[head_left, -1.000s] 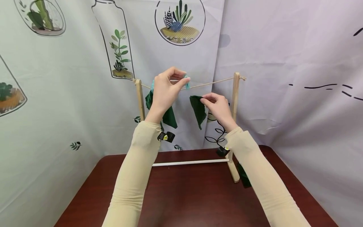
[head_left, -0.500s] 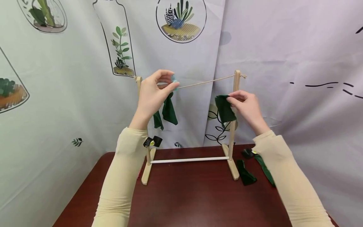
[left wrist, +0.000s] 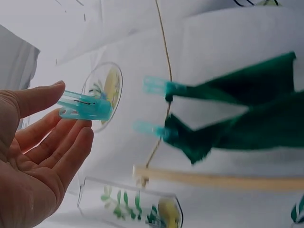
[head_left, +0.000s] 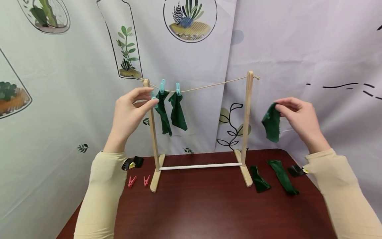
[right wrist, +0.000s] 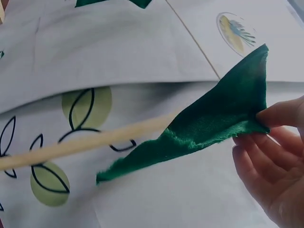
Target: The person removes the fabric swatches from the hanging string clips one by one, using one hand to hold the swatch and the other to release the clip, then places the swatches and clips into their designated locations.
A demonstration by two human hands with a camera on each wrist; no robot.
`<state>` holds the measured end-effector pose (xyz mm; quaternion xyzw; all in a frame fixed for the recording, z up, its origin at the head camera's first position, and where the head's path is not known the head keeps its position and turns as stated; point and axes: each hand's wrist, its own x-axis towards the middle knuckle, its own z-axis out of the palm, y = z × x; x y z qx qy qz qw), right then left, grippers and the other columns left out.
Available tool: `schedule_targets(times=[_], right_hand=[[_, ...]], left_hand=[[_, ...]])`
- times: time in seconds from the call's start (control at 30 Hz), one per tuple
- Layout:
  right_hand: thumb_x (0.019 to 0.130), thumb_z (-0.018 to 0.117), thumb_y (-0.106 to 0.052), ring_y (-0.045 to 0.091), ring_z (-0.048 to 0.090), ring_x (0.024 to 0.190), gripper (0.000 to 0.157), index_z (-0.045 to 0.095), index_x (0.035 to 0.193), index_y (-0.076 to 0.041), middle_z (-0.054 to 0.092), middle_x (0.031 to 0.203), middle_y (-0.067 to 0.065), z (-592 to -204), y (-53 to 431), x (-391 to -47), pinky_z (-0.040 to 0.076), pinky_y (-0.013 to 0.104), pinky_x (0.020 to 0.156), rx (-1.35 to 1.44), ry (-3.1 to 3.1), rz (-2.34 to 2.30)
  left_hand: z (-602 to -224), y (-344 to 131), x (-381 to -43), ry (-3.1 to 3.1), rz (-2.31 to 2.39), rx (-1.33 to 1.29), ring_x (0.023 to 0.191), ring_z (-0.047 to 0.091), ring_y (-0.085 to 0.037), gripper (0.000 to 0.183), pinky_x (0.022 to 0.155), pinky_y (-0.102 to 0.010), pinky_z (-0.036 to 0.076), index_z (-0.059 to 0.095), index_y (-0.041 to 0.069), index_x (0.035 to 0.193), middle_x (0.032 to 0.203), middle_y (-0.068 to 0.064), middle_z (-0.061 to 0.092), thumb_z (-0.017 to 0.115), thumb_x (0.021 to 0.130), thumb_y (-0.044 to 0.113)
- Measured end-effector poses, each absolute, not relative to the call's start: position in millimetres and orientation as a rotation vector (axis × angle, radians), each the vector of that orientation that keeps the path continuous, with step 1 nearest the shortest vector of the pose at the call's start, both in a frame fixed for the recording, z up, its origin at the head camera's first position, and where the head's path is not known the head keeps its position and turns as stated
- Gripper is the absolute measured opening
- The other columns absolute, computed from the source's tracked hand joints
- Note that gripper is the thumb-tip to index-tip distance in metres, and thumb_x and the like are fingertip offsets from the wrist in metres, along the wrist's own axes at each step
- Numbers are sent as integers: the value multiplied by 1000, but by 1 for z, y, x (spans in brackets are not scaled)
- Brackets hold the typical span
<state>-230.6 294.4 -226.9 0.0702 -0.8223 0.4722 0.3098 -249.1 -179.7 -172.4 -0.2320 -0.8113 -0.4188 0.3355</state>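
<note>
Between its thumb and fingers my left hand point(head_left: 129, 109) pinches a light-blue clothespin point(left wrist: 88, 107), held in the air near the left post of a small wooden drying rack point(head_left: 246, 122). My right hand point(head_left: 299, 116) pinches a green cloth point(head_left: 271, 124) by an upper corner, out to the right of the rack; in the right wrist view the cloth point(right wrist: 216, 109) hangs down from thumb and fingers. Two green cloths hang on the string point(head_left: 209, 87), the left one point(head_left: 162, 111) and the right one point(head_left: 178, 114), each under a light-blue clothespin point(head_left: 177, 89).
Two red clothespins point(head_left: 132, 181) lie on the dark red table point(head_left: 197, 212) left of the rack's foot. Right of the other foot lie two more green cloths, one short point(head_left: 259, 181) and one long point(head_left: 283, 177). A white rod point(head_left: 200, 166) joins the posts low down.
Both hands have moved apart and away from the string, the left hand leftward with its clothespin, the right hand rightward with its green cloth. The hanging cloths and their clothespins are now uncovered.
</note>
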Motion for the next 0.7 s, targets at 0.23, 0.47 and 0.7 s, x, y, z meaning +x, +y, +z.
schedule_targets(times=[0.23,0.47,0.7], right_hand=[[97,69,-21,-3,64,79,27,73,121,-9,69,93,-26,-234,321,-206,48,10,71,169,-2133,1304],[99,65,-17,-5,63,84,27,71,124,-8,68,97,-23,-250,349,-182,47,5,75,84,-2067,1328],[100,61,-6,-3,61,84,24,72,120,-10,67,103,-15,-272,373,-163,47,5,72,126,-1957,1436]], left_hand=[[-191,-215,-232,-2131,-1140,-478,102,65,-6,40,90,-22,53,69,15,129,117,-8,71,75,93,30],[-222,-249,-221,-2214,-1183,-310,98,67,-1,44,85,-14,50,66,22,134,118,-1,70,74,93,36],[-252,-278,-213,-2265,-1156,-203,97,64,6,48,83,-10,48,64,21,137,118,5,68,72,94,38]])
